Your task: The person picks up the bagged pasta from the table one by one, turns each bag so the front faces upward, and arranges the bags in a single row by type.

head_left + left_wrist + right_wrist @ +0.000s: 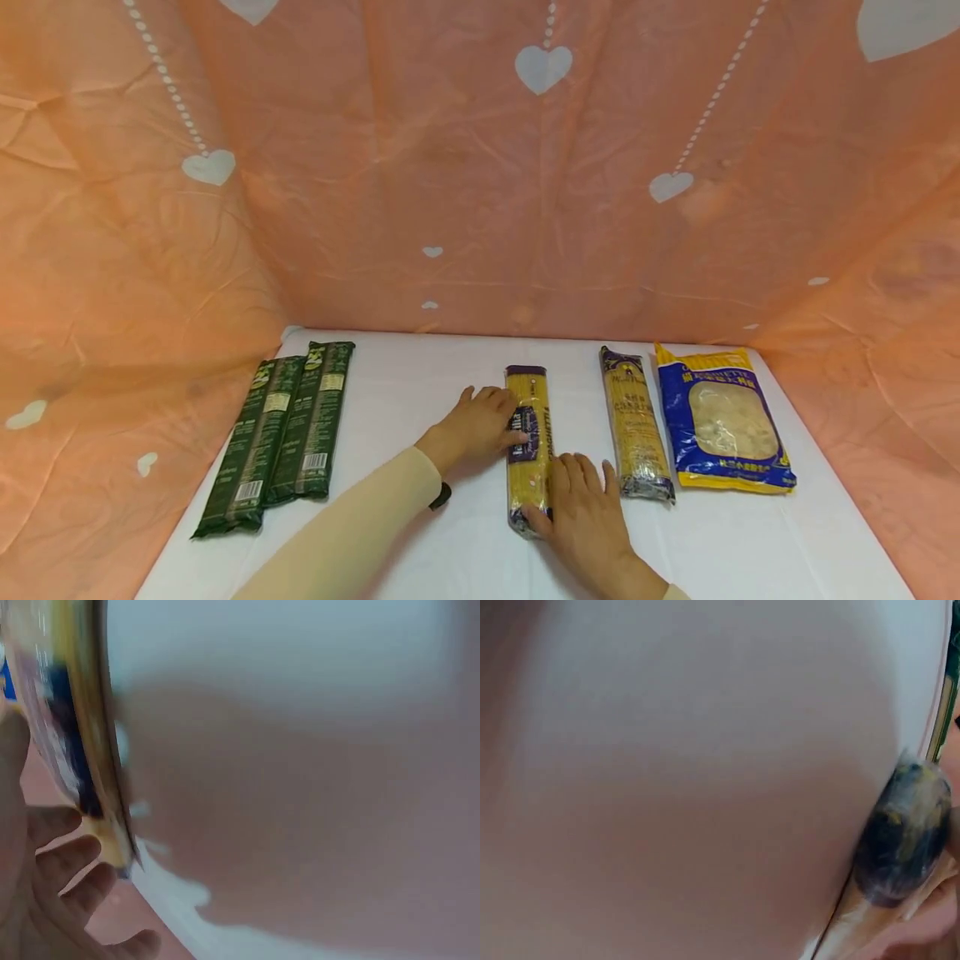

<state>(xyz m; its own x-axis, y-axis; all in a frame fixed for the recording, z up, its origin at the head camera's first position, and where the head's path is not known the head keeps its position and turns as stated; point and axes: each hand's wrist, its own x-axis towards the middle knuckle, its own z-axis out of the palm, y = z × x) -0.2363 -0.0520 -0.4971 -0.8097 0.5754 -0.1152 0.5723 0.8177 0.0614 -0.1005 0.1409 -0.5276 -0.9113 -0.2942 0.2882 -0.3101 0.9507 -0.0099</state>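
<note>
A long yellow pack of spaghetti (537,387) with a dark purple label lies lengthwise on the white table. Across its left edge reaches my left hand (476,425), its thumb over the label and its fingertips at the upper part. In the left wrist view, the fingers (67,859) are spread beside the pack. My right hand (588,517) is at the near right side, the thumb on the near end and the fairly straight fingers along the edge. The right wrist view shows the pack's dark, clear-wrapped end (900,832); most of that hand is out of frame.
To the right lie another spaghetti pack (637,417) and a blue and yellow bag (678,442) with a clear window. Two dark green packs (243,450) (311,421) lie side by side at the left. Orange cloth (480,208) with white hearts encloses the table's back and sides.
</note>
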